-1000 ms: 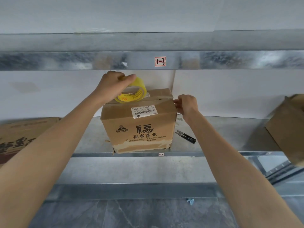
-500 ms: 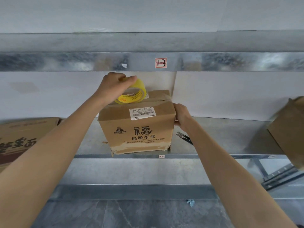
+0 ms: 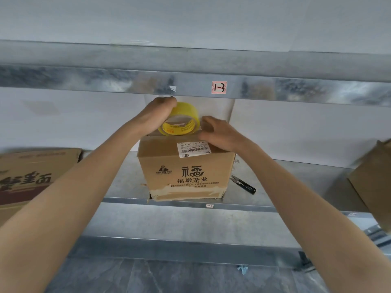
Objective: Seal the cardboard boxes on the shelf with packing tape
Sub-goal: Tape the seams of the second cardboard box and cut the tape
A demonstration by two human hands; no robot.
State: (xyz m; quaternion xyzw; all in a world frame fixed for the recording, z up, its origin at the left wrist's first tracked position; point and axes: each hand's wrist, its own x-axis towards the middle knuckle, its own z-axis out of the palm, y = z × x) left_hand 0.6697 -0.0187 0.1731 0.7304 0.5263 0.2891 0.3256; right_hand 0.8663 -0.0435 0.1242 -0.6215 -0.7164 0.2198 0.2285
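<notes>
- So, the cardboard box (image 3: 186,174) sits at the front edge of the metal shelf (image 3: 285,187), about mid-frame, upright, printed side facing the cam.
- Box print: a big stylised 福, then 福墩茶业 under it. There's a small logo w/ a figure to the left; its text is too small to read.
- White shipping label (image 3: 193,149) is stuck over the top front edge. It reads "J4-J10" twice plus a barcode; the rest is too tiny.
- Left hand (image 3: 155,117) grips the yellow tape roll (image 3: 179,121), fingers curled over the top of it, and the roll rests on the box top towards the back. Red print on the roll's core, can't read it.
- Right hand (image 3: 220,134) lies on the box top at the right, just beside the roll, fingers bent. Can't tell if it's pinching a tape end or just pressing the flap.
- Black thread snips (image 3: 243,184) lie on the shelf just right of the box.
- Red-bordered tag (image 3: 219,87) on the upper beam reads "1-3".
- A 2nd box (image 3: 31,176) sits far left w/ big upside-down characters, and a 3rd box (image 3: 372,180) far right, tilted.
</notes>
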